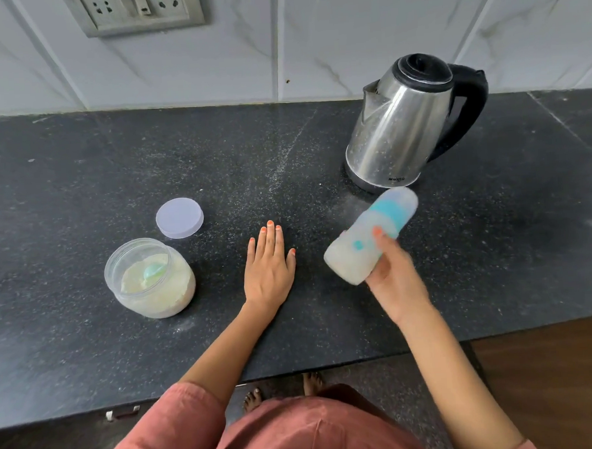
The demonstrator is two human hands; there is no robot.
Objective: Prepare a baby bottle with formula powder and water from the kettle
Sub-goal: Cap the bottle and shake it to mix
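My right hand point(391, 274) grips the baby bottle point(364, 241) above the counter, tilted with its capped top pointing up and to the right; the bottle is blurred and holds whitish liquid. The bottle has a blue collar and a clear cap. My left hand point(268, 263) lies flat on the black counter with its fingers straight. The open formula jar point(153, 283), with pale powder and a green scoop point(154, 271) inside, stands to the left. Its round lid point(179, 217) lies behind it. The steel kettle point(402, 122) stands at the back right, lid closed.
The dark stone counter point(80, 187) runs to a tiled wall with a socket panel point(136, 9) at the upper left. The counter's front edge crosses low in view, and a wooden surface point(553, 382) shows at the lower right.
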